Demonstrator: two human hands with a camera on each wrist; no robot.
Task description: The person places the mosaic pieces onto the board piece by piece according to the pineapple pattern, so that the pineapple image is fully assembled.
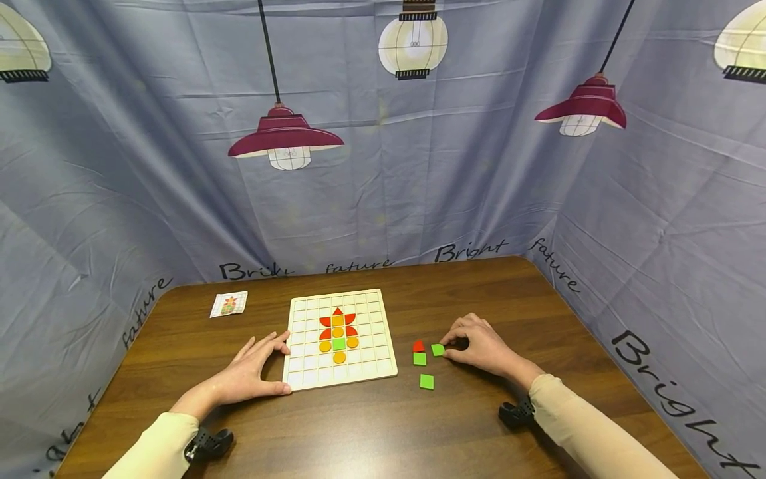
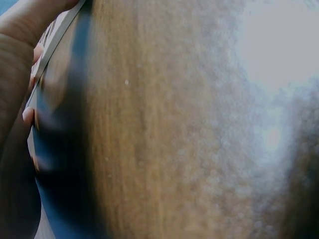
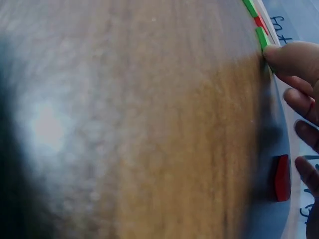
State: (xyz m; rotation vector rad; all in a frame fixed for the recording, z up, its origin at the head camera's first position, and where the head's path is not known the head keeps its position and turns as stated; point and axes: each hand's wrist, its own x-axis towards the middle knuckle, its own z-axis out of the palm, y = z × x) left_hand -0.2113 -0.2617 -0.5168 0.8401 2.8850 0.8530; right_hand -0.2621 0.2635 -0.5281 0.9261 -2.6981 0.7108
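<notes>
A pale gridded board [image 1: 302, 369] lies on the table, bearing a figure of red, orange and green tiles, with a green square [image 1: 339, 344] inside it. Along the board's left edge rests my left hand [image 1: 245, 376], thumb at the near corner and fingers spread farther up. My right hand [image 1: 481, 346] pinches a green square tile [image 1: 438, 349] at the tabletop, right of the board. Beside it lie a red tile [image 1: 418, 346] and another green square [image 1: 419, 359]; a third green square [image 1: 427, 382] is nearer me. Under the right hand's fingers a red piece [image 3: 282, 178] shows in the right wrist view.
A small paper card [image 1: 229, 304] with a printed coloured figure lies at the back left of the wooden table [image 1: 359, 432]. Printed cloth curtains [image 1: 359, 199] hang behind and at both sides of the table.
</notes>
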